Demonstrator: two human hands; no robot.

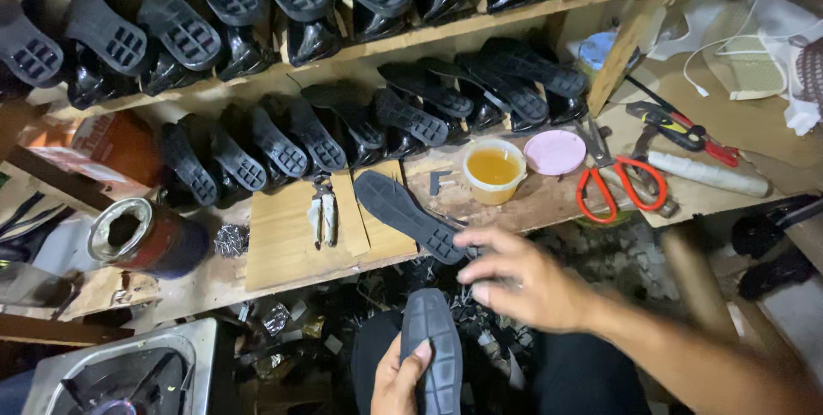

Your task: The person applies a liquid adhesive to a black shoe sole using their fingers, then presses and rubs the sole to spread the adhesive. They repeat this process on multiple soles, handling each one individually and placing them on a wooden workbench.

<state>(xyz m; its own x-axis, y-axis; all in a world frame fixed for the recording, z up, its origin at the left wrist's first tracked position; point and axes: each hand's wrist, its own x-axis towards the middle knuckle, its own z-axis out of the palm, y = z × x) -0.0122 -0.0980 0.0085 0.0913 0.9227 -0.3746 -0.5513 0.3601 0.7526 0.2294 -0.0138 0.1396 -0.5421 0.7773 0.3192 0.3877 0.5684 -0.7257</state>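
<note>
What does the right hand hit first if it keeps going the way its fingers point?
Probably the black shoe sole lying on the workbench: the right hand points left toward its near end, fingertips almost over it. Height above it is unclear.
</note>
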